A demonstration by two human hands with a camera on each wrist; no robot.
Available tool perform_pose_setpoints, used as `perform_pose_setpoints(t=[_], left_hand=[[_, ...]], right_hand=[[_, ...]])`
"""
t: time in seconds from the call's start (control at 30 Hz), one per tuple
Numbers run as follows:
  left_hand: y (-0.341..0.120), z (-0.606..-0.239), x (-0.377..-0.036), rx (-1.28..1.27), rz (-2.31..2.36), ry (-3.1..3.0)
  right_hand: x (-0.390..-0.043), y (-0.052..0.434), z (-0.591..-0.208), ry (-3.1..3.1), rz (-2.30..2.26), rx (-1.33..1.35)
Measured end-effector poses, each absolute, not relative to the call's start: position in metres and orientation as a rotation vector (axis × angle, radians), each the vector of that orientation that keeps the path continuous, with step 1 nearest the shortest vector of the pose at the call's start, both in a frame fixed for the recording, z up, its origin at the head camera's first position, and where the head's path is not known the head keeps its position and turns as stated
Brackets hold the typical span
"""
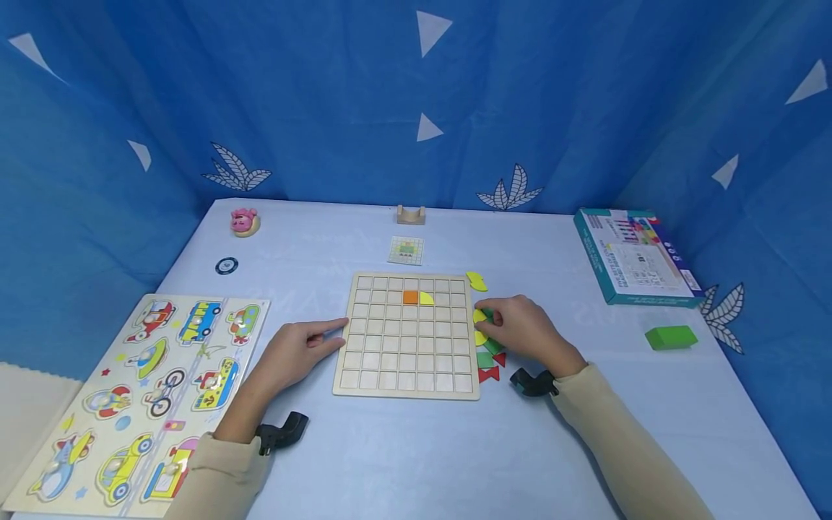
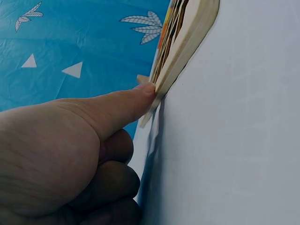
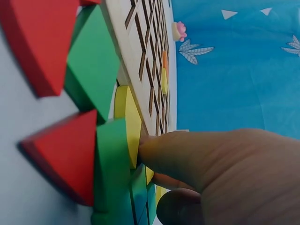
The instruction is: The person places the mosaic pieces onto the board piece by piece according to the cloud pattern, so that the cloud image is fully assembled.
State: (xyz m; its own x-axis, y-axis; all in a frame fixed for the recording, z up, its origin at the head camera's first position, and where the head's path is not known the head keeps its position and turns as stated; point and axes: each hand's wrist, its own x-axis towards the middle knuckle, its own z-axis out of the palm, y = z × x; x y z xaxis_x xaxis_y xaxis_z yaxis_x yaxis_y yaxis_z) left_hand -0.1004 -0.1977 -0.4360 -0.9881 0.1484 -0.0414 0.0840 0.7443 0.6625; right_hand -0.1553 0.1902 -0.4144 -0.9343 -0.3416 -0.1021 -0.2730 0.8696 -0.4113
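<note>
So the left hand (image 1: 295, 354) sits at the left edge of the wooden grid board (image 1: 407, 336), index finger stretched out and pressing that edge while the other fingers curl under. My guess is it's bracing the board so it doesn't slide. The right hand (image 1: 520, 332) is over at the board's right edge, fingertips on a yellow piece (image 1: 479, 315) in the little pile of loose pieces there: green pieces (image 1: 486, 355) and red triangles (image 1: 490, 373) just beside the board. Makes sense to keep the stash right next to the grid. Two pieces are already in cells near the top: an orange square (image 1: 410, 297) with a yellow quarter-round (image 1: 426, 298) touching it on the right.

Hard to say if the right hand actually pinches the yellow piece or just touches it; the palm hides the contact from above, and the wrist view is too close and tilted. The pattern card (image 1: 406, 250) beyond the board is too small to read.
</note>
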Motion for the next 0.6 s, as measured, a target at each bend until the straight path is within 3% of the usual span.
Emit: perform_pose_setpoints(t=[0.6], left_hand=[[-0.198,-0.4376,-0.1008,0.192,1.077,2.846]], right_hand=[[-0.1544,0.1894,-0.4146,2.949,-0.633,-0.536]])
